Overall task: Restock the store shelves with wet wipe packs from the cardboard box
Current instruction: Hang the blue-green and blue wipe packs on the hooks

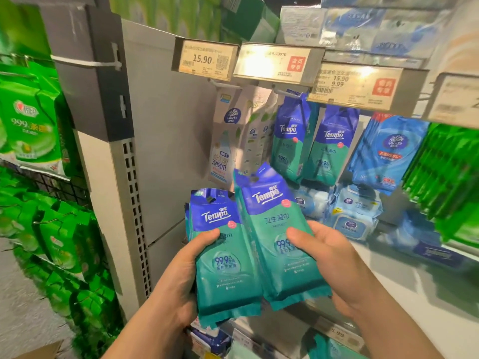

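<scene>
My left hand [178, 281] grips a stack of blue-and-teal Tempo wet wipe packs [223, 257], thumb across the front one. My right hand [334, 268] holds a single Tempo pack [274, 229] beside the stack, thumb on its face, its blue top tilted toward the shelf. Both are held in front of the shelf bay. Matching Tempo packs [311, 146] hang from hooks under the price tags, above and behind the ones I hold. A corner of the cardboard box [44, 351] shows at the bottom left.
White Vinda packs [228, 141] hang left of the Tempo hooks, blue Vinda packs [386, 154] and green packs [451, 172] to the right. Price tags [274, 62] jut out overhead. A white shelf [414, 288] holds blue tubs. Green packs [33, 130] fill the left rack.
</scene>
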A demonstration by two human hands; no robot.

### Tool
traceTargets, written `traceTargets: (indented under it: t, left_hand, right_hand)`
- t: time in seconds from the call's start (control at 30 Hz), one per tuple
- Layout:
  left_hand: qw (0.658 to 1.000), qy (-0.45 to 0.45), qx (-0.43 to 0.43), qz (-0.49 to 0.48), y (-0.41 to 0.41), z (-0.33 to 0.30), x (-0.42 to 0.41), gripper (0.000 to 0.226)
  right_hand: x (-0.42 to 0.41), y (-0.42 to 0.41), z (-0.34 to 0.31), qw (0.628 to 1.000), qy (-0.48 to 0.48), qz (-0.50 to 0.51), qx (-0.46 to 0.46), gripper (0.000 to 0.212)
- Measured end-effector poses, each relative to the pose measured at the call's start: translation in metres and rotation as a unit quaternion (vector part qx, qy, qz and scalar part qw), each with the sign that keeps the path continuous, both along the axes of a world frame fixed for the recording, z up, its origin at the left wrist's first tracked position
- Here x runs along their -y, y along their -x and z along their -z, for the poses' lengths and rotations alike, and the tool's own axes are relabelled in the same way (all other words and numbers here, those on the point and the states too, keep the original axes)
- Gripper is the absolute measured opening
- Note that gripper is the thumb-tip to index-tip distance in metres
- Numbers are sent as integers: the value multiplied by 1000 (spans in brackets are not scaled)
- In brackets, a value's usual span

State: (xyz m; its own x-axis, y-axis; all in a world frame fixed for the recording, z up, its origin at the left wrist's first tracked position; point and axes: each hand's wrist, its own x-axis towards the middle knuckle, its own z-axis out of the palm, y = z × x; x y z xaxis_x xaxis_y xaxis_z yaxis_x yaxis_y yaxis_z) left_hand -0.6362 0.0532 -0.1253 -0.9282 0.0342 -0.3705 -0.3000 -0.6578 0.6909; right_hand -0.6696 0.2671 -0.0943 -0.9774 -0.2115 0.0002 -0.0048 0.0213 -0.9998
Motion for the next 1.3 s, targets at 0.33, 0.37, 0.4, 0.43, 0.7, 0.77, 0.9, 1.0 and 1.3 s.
traceTargets:
  t: [0.33,0.37,0.4,0.43,0.7,0.77,0.9,1.0,1.3]
  left_hand:
    - [1000,-11,-9,-15,-1,0,-6,42]
    - [1000,-13,-10,-14,-1,0,-7,42]
    - [1000,-13,-12,-13,-1,0,-8,41]
    - [1000,-14,-13,-13,-1,-1,-9,41]
    - [1000,-15,-7,-19,-5,-3,-9,39]
    - [1000,-13,-1,-21,-7,-4,-8,41]
    - [1000,-12,4,-28,-10,-4,-4,42]
    - [999,-12,7,-33,-12,-5,-2,45]
    - [999,8,14,-43,-13,-3,4,43]
  right_hand:
    - [-41,7,-19,939,-22,208,-271,25]
    - [-42,8,-21,937,-19,203,-284,27]
    - [-43,8,-23,934,-17,199,-297,29]
    - [-44,9,-26,930,-15,196,-309,30]
    - [-37,23,-35,909,-10,204,-362,30]
    - [-36,31,-35,907,-8,220,-359,34]
    - [-36,49,-31,913,7,240,-330,44]
    - [-36,64,-23,923,32,254,-288,32]
    - [-41,58,21,936,-61,217,-272,40]
